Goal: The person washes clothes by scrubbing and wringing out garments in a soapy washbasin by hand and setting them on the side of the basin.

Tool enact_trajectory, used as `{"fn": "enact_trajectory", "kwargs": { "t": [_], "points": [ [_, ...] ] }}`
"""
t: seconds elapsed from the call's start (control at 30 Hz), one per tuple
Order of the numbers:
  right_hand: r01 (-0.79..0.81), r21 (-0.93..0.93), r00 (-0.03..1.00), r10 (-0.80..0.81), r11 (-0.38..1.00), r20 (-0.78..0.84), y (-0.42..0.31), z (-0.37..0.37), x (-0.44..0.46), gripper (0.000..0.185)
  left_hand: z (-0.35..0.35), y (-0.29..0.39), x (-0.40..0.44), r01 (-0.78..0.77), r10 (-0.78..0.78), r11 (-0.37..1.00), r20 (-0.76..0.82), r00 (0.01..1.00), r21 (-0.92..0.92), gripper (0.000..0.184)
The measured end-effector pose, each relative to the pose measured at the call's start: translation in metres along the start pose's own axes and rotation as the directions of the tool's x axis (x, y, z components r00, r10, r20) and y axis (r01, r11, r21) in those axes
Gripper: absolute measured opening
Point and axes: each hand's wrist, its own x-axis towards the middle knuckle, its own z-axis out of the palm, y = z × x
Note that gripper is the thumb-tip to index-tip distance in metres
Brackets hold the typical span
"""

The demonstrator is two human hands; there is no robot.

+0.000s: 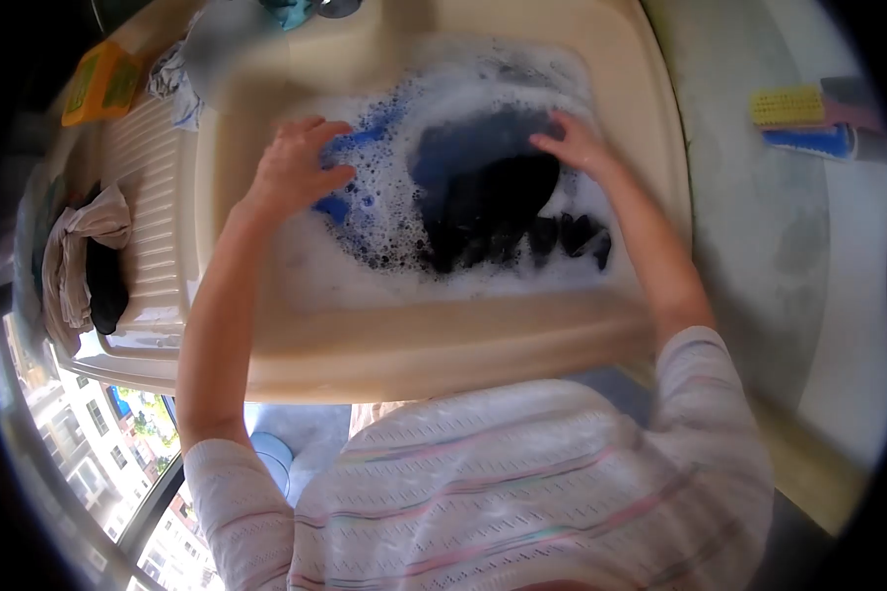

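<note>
A beige wash basin (443, 345) holds foamy, soapy water (330, 266). Dark cloth (508, 192), black and greyish blue, lies bunched in the suds, partly above the surface. To its left, a bright blue cloth (335, 207) shows through the bubbles. My left hand (301, 165) is over the basin's left side beside the blue cloth, its thumb and fingers apart and nothing visible in it. My right hand (577, 146) is at the dark cloth's upper right edge, thumb and fingers spread; whether the fingertips touch the cloth I cannot tell.
A ribbed washboard (153, 217) adjoins the basin on the left, with an orange-yellow box (101, 84) and crumpled light cloth (175, 84) near its top. Beige and black cloths (87, 256) drape over its left edge. Yellow and blue brushes (803, 123) sit on the right ledge.
</note>
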Motion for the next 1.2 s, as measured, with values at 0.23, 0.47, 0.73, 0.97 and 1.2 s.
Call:
{"fn": "enact_trajectory", "kwargs": {
  "t": [0.23,0.47,0.73,0.97,1.2],
  "points": [
    [0.118,-0.591,0.805,0.272,0.798,0.528,-0.030,0.063,-0.023,0.044,0.121,-0.001,0.054,0.165,-0.277,0.952,0.494,0.824,0.258,0.054],
    [0.282,-0.483,0.930,-0.113,0.829,0.349,0.028,0.099,0.014,0.036,0.210,-0.054,0.055,0.043,-0.239,0.929,0.506,0.829,0.368,0.038],
    [0.009,-0.030,0.927,0.002,1.000,0.374,-0.092,-0.005,-0.068,0.053,0.199,-0.044,0.078,0.150,-0.282,0.946,0.496,0.821,0.288,0.035],
    [0.363,-0.259,0.759,-0.123,0.895,0.639,-0.109,0.002,-0.135,0.038,0.163,-0.027,0.075,0.213,-0.242,0.970,0.360,0.901,0.118,0.033],
    [0.456,-0.315,0.699,-0.116,0.832,0.706,-0.075,0.049,-0.132,0.046,0.069,0.038,0.076,0.241,-0.197,0.951,0.225,0.954,-0.191,0.034]
  ]
}}
